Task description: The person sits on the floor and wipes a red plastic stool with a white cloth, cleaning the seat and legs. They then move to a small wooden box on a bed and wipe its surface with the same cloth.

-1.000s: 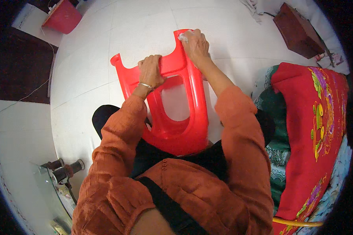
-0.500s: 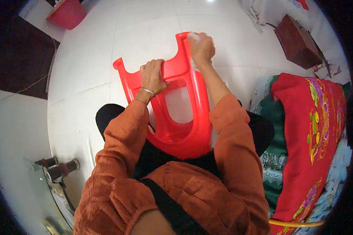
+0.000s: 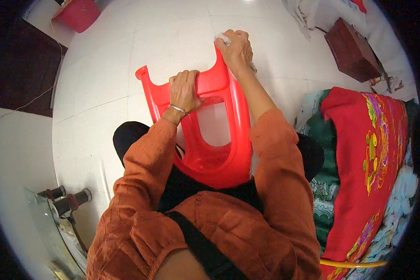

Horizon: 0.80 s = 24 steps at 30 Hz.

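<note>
A red plastic stool (image 3: 240,126) lies tipped in my lap, its legs pointing away from me and its arched openings facing up. My left hand (image 3: 184,89), with a bangle on the wrist, is closed round the stool's crosspiece between two legs. At the far end of the right leg, my right hand (image 3: 236,50) is closed on a whitish cloth (image 3: 223,39) pressed over the leg's tip. Part of the cloth also shows beyond my wrist, and the leg's end is hidden under hand and cloth.
Pale floor tiles (image 3: 102,88) surround the stool. To my right lie a red patterned cloth (image 3: 359,154) and green fabric (image 3: 329,144). Farther off stand a brown wooden box (image 3: 352,49) and, at far left, a red tub (image 3: 78,15). A glass-topped piece (image 3: 44,219) is at lower left.
My right hand and the cloth have slid slightly outward to the tip of the right leg. My left hand keeps its grip on the stool, which has barely moved.
</note>
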Each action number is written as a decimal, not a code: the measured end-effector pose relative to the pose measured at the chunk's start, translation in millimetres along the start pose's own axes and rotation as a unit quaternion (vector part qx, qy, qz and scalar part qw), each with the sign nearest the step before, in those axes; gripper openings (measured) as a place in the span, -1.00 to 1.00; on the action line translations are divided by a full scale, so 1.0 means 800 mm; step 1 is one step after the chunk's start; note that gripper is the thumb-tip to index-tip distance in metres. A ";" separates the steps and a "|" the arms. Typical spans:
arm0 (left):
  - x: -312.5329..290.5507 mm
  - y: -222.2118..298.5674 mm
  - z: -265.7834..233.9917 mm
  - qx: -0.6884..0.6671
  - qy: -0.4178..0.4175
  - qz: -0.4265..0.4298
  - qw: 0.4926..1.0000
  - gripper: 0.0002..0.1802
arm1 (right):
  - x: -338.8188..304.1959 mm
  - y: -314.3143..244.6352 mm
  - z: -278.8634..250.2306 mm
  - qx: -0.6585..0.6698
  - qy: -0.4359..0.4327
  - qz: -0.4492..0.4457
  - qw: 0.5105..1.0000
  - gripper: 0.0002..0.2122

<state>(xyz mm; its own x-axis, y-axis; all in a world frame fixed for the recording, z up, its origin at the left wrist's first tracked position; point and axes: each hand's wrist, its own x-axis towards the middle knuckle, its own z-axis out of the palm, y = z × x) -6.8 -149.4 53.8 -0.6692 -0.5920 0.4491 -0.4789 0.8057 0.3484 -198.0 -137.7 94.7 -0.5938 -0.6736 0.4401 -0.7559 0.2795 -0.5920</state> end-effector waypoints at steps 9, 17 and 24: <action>0.003 0.002 0.002 -0.018 -0.007 0.007 1.000 -0.18 | 0.018 0.060 0.021 0.268 0.069 0.201 0.940 -0.62; -0.003 -0.004 -0.002 0.027 -0.019 -0.027 0.999 -0.16 | -0.009 0.102 -0.030 0.167 -0.032 0.317 0.933 -0.64; -0.003 -0.005 -0.003 0.015 -0.002 -0.015 1.000 -0.17 | -0.013 0.056 -0.025 0.060 0.033 0.051 0.996 -0.78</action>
<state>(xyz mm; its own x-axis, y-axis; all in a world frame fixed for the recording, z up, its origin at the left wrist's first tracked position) -2.1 -151.6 53.0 -0.6569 -0.6152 0.4360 -0.5152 0.7884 0.3362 -230.8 -104.6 77.0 -0.6861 -0.5984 0.4137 -0.6539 0.2580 -0.7112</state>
